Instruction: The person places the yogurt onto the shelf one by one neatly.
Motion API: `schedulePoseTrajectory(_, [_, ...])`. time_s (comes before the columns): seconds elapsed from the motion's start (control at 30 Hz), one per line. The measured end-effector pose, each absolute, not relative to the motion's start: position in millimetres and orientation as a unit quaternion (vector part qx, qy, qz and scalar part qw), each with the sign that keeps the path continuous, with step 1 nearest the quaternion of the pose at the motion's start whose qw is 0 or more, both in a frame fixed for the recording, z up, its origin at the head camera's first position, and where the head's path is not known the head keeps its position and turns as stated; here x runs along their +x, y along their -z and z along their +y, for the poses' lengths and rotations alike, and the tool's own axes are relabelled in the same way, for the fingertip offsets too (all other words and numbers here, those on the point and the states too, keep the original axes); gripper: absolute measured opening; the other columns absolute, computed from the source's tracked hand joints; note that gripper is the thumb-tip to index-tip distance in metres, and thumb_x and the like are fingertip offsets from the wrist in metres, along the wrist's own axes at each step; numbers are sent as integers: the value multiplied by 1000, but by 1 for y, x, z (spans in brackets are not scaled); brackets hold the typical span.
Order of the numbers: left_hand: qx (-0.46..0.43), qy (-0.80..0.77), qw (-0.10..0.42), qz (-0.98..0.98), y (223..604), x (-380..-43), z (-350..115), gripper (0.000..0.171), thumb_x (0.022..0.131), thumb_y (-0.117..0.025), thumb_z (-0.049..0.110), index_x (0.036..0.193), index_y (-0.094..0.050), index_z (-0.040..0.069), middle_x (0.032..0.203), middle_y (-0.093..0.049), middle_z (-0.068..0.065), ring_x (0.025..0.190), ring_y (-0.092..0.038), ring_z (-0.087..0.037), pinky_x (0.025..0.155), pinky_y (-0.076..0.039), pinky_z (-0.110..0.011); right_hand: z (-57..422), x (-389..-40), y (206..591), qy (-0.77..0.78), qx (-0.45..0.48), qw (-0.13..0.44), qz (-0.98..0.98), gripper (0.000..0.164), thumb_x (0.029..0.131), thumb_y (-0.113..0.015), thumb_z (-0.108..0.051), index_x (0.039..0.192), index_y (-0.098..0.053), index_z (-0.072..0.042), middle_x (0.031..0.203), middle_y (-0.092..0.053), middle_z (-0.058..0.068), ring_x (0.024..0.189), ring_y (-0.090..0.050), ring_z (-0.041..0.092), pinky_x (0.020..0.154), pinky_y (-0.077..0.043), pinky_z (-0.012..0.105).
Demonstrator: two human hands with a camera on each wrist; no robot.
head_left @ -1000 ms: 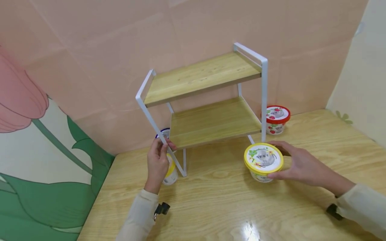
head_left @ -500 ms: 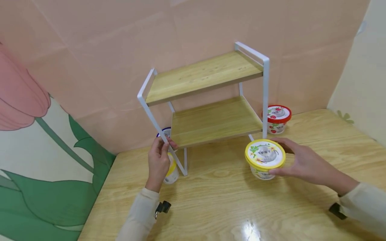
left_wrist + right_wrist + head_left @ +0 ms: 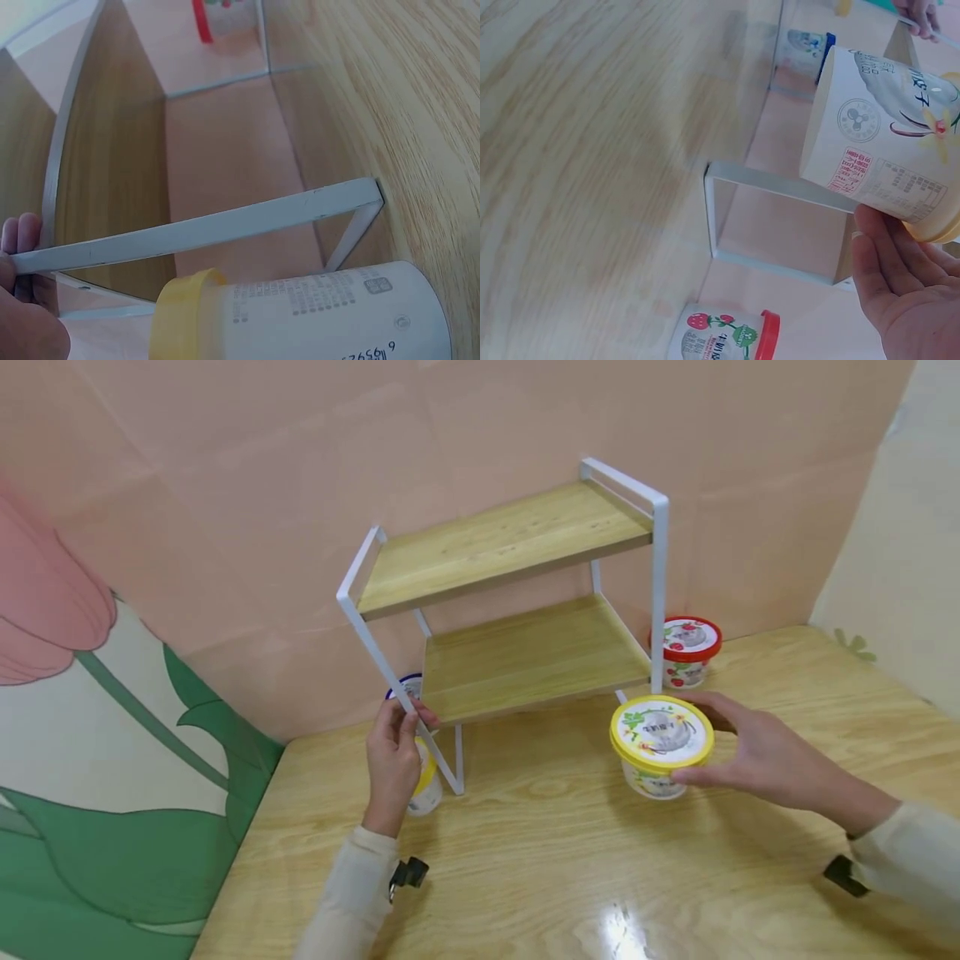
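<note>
A two-tier wooden shelf rack with a white metal frame stands against the backdrop. My left hand grips its front left leg just at the lower board, thumb on the near side. My right hand holds a white paper tub with a yellow lid, fingers and thumb around its right side. That tub is upright, raised over the table in front of the rack's right leg. Beside my left hand, another yellow-lidded tub stands at the left leg, partly hidden by the hand.
Behind the rack's right leg stands a tub with a red lid. A blue-lidded tub is at the back left, mostly covered by the leg and hand in the head view. The wooden table meets a pink backdrop.
My right hand has lifted the yellow-lidded tub a little and brought it slightly farther back toward the rack. My left hand keeps its hold on the rack's leg.
</note>
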State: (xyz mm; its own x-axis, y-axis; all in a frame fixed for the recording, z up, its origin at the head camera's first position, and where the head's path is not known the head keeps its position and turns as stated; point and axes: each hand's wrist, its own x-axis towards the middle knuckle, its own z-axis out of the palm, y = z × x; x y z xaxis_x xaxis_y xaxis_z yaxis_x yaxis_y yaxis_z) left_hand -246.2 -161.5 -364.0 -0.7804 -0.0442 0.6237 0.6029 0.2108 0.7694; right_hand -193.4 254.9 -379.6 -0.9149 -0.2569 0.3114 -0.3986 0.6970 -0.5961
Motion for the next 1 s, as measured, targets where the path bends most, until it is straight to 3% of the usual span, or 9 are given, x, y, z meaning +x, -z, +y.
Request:
schedulePoseTrajectory(0.1, [-194,596,270,-731,362,-246,-161,13,102,-46,-3,106,-54,-12,93,-63,-29,81,-66,-6,85,-59,-22,256,-193,376,-353,174,96,-914,94,65,-93,-40,144,-46,-19,131,-64,14,117,-60,43,90,-49,62])
schedulePoseTrajectory(0.17, [-195,595,268,-732,361,-246,-160,13,102,-45,-3,106,-54,-12,93,-63,-29,81,-66,-6,85,-59,-22,257,-193,375,-357,172,94,-913,94,66,-92,-41,144,-45,-18,131,-63,16,118,-59,46,90,-47,67])
schedulePoseTrajectory(0.4, [-186,597,267,-733,362,-245,-162,12,101,-44,-6,106,-53,-13,92,-64,-30,80,-66,-5,85,-59,-22,257,-194,370,-348,172,100,-916,91,65,-93,-40,142,-47,-21,127,-66,13,116,-59,40,89,-49,61])
schedulePoseTrajectory(0.6, [-184,602,262,-731,363,-246,-163,13,102,-45,-4,106,-54,-13,93,-64,-30,81,-67,-6,85,-59,-22,261,-195,364,-348,172,102,-916,94,65,-93,-39,144,-45,-24,131,-64,17,116,-59,43,88,-47,66])
schedulePoseTrajectory(0.7, [-183,604,258,-731,362,-248,-162,14,102,-46,-3,107,-54,-13,94,-64,-30,82,-67,-5,86,-59,-23,263,-197,361,-340,168,108,-919,94,64,-93,-39,144,-46,-25,129,-65,15,115,-61,36,88,-50,55])
schedulePoseTrajectory(0.8, [-174,599,256,-738,363,-246,-166,14,102,-46,-1,107,-54,-11,95,-64,-29,82,-67,-5,87,-58,-21,260,-198,361,-348,166,115,-915,91,63,-94,-38,142,-48,-28,129,-66,7,113,-59,9,88,-49,28])
schedulePoseTrajectory(0.9, [-163,593,256,-746,366,-243,-170,14,102,-46,-1,107,-55,-10,94,-64,-27,83,-66,-6,88,-57,-20,256,-200,360,-355,175,118,-911,89,65,-94,-37,141,-49,-28,128,-65,3,110,-54,-6,84,-43,12])
schedulePoseTrajectory(0.93, [-162,592,255,-747,367,-242,-171,14,103,-46,0,107,-55,-9,94,-65,-26,83,-66,-6,88,-57,-20,255,-201,360,-355,176,119,-910,89,65,-94,-38,141,-49,-29,127,-65,2,109,-53,-7,83,-43,11])
schedulePoseTrajectory(1.0, [-165,591,254,-747,369,-244,-171,14,103,-46,0,107,-55,-9,95,-64,-27,84,-66,-6,88,-57,-20,256,-202,358,-346,180,119,-913,89,66,-93,-39,142,-49,-28,126,-66,3,111,-57,3,83,-46,16])
